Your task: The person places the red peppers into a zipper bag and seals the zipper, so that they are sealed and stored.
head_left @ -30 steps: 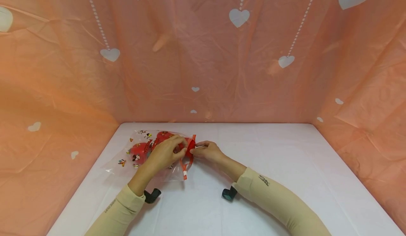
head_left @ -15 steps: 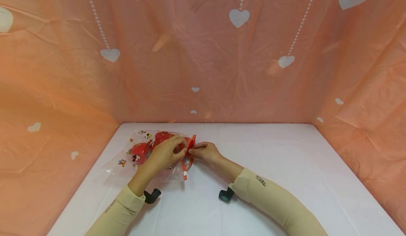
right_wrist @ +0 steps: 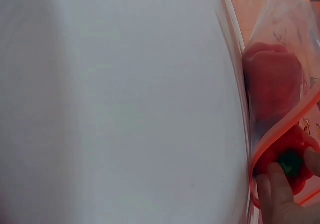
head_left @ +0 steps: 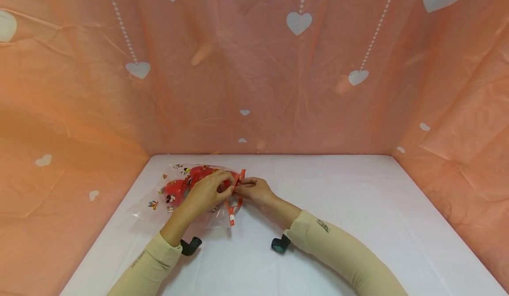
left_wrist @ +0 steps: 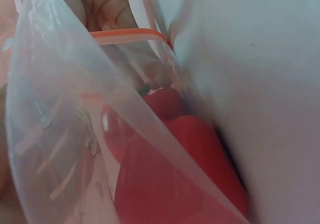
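A clear zip bag [head_left: 153, 204] with cartoon prints and an orange-red zip edge [left_wrist: 132, 32] lies at the table's back left. Through its film show red bell peppers, one of them [right_wrist: 274, 81] deeper inside. My left hand [head_left: 204, 193] pinches the bag near its mouth, holding the upper side raised; its fingertips are partly hidden. At the mouth, my right hand [head_left: 256, 191] has fingers and thumb about the green stem of another red bell pepper [right_wrist: 289, 145], which sits inside the zip edge and touches the pepper beyond it.
The white tabletop [head_left: 338, 194] stretches right and front of the bag. Orange cloth [head_left: 270, 88] with white hearts stands behind and at both sides. A black wrist camera [head_left: 281, 244] hangs below each sleeve.
My right hand has moved left into the bag's mouth, pushing the bell pepper further in. The peppers have shifted slightly left; my left hand stays put.
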Demonstrator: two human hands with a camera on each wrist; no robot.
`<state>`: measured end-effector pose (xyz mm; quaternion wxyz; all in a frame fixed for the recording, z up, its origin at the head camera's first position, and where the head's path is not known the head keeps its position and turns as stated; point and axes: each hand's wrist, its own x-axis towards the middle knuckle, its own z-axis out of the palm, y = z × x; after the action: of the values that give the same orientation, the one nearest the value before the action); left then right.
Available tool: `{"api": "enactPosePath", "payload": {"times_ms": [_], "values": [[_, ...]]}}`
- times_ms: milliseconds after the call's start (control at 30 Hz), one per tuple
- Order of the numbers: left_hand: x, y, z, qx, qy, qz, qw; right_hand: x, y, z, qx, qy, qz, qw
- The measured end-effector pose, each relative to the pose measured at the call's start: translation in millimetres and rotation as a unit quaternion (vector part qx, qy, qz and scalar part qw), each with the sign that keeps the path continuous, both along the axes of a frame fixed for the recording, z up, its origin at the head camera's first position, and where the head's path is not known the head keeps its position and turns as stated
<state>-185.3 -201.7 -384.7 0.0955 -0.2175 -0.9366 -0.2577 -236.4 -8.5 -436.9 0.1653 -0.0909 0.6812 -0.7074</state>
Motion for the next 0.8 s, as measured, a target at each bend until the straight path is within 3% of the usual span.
{"api": "enactPosePath", "payload": {"times_ms": [333, 533, 633, 800], "values": [[0.9, 1.2, 0.6, -0.004, -0.007, 0.008, 0.9999, -6.9, 7, -2.4, 0.051, 0.038, 0.038, 0.9973], [0.5, 1.8, 1.6, -0.021, -0.011, 0.007, 0.9997, -4.3, 20, -1.0, 0.068, 0.044, 0.037, 0.996], [1.8, 2.4, 1.9, -0.033, -0.02, 0.01, 0.9992, -0.3, 27, 0.6, 0.086, 0.036, 0.037, 0.995], [6.1, 4.3, 0.6, -0.046, -0.039, 0.009, 0.9981, 10.8, 38, 2.3, 0.073, -0.004, 0.058, 0.9956]]}}
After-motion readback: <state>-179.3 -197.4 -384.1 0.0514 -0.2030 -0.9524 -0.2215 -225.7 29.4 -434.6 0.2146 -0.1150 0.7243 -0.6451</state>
